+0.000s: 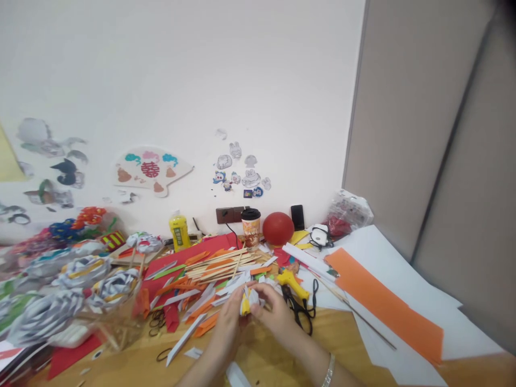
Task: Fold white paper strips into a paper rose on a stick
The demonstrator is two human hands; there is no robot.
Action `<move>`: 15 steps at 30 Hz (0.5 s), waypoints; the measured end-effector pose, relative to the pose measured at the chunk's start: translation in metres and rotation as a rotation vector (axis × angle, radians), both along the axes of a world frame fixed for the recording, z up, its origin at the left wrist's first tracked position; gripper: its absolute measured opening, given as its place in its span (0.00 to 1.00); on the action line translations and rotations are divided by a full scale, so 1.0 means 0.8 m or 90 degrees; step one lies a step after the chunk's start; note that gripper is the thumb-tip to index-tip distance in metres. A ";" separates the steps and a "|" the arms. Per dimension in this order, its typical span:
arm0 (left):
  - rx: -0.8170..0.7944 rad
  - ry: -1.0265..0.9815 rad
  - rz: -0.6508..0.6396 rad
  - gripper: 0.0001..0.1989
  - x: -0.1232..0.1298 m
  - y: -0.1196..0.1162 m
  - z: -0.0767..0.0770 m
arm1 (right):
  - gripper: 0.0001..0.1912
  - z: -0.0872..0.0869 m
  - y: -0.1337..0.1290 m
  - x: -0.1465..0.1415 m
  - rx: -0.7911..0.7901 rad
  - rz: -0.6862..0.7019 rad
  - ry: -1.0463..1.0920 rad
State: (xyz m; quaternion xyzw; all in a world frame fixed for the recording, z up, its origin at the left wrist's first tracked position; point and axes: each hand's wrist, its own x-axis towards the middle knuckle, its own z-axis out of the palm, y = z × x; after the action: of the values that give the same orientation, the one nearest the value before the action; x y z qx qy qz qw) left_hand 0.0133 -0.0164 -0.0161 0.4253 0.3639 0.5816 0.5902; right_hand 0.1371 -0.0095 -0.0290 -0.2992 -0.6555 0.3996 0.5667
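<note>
Near the front middle of the table, both hands are closed around a small folded paper piece [246, 305], white with yellow strips. My left hand [230, 312] grips its left side, and my right hand [274, 307] pinches it from the right. The fingers cover part of the piece. Just beyond them lie loose folded paper strips [205, 293] in white, orange and green. A bundle of wooden sticks [217, 266] rests on these. To the right of my right hand are black-handled scissors [300, 312] and a yellow glue gun [293, 284].
Rolled paper flowers [48, 314] crowd the left side. At the back stand a yellow bottle [179, 231], a lidded paper cup [251, 228], a red balloon [278, 228] and a phone [297, 217]. White sheets and an orange paper strip [391, 306] cover the right, beside a grey panel [411, 134].
</note>
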 end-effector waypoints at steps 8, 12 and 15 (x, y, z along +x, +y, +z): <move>-0.038 -0.088 -0.040 0.16 0.007 -0.006 0.015 | 0.22 0.015 -0.002 0.011 -0.071 0.110 0.045; -0.049 -0.115 -0.085 0.16 0.009 -0.010 0.026 | 0.22 0.016 0.000 0.016 -0.092 0.107 0.037; -0.028 -0.076 -0.090 0.17 0.009 -0.010 0.024 | 0.20 0.011 0.002 0.014 -0.113 0.079 0.041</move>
State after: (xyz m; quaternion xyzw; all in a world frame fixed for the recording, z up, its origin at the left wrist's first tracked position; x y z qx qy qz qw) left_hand 0.0201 -0.0245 0.0035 0.4013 0.3098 0.5548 0.6597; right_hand 0.1487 -0.0079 -0.0199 -0.2937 -0.6162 0.4999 0.5330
